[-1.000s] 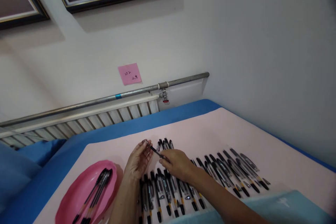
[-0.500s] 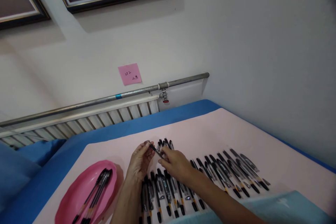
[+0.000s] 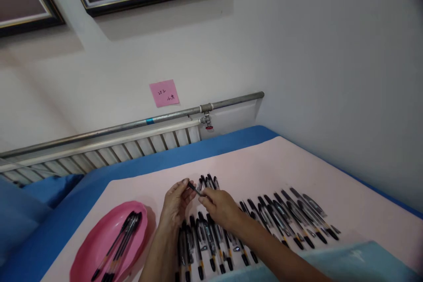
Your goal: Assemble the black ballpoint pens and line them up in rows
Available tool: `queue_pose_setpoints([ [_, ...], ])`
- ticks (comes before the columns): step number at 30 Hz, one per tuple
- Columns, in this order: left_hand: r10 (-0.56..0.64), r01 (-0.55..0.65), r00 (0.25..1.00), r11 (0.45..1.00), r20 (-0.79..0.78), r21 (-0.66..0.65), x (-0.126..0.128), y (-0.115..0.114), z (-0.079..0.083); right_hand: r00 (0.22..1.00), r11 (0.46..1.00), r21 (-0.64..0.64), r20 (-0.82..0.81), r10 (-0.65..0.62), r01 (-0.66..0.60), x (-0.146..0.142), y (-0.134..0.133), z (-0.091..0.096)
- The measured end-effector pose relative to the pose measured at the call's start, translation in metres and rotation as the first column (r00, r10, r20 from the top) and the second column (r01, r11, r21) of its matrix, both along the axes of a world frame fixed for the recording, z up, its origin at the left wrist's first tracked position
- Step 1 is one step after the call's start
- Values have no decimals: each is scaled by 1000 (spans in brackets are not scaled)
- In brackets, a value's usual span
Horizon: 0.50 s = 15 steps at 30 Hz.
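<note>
Between my two hands is a slim pen with a dark end (image 3: 194,187), slanting down to the right above the pink sheet. My left hand (image 3: 176,200) pinches its dark upper end between thumb and fingers. The lower end sits in the closed fingers of my right hand (image 3: 220,206); how far it runs inside them is hidden. Below my hands lie rows of disassembled pens (image 3: 211,242), with black caps, clear barrels and small metallic tips. Just behind my right hand is a small group of black pen parts (image 3: 207,181).
A pink bowl (image 3: 79,253) at the left holds several pens (image 3: 122,242). More pen parts (image 3: 287,216) are spread on the right of the pink sheet (image 3: 257,163). Light blue cloth (image 3: 357,260) lies along the near edge. Behind are a radiator (image 3: 158,143) and a pipe (image 3: 172,116).
Both hands stay in nearly the same place with the pen between them. The right fingers have shifted slightly along it; the pens on the sheet and in the bowl look unmoved.
</note>
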<state>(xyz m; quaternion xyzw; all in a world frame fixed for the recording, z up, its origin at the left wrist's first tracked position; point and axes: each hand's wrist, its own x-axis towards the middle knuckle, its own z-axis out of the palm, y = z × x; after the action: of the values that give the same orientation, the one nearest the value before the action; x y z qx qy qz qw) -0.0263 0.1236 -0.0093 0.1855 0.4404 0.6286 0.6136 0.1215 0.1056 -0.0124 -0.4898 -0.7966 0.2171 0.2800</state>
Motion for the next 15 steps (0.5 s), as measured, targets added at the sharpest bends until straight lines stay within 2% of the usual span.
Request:
queue_pose_setpoints([
  [2,47,-47,999,999,6,-15,-2,1,0,997,999,-33,-70,21,-24,-1,0,1],
  [5,106,-106,994,994,21,-30,-5,4,0,994,1000,1,-110,-4,4,-2,0,2],
  [8,112,-111,993,993,42,-30,-7,5,-1,991,999,24,-128,-29,33,-2,0,2],
  [12,123,-122,990,992,65,-30,-8,6,-2,987,1000,-5,-158,-9,8,-2,-1,3],
  [15,140,-137,987,990,82,-38,-9,7,-2,992,998,65,-130,-2,10,-2,-1,3],
])
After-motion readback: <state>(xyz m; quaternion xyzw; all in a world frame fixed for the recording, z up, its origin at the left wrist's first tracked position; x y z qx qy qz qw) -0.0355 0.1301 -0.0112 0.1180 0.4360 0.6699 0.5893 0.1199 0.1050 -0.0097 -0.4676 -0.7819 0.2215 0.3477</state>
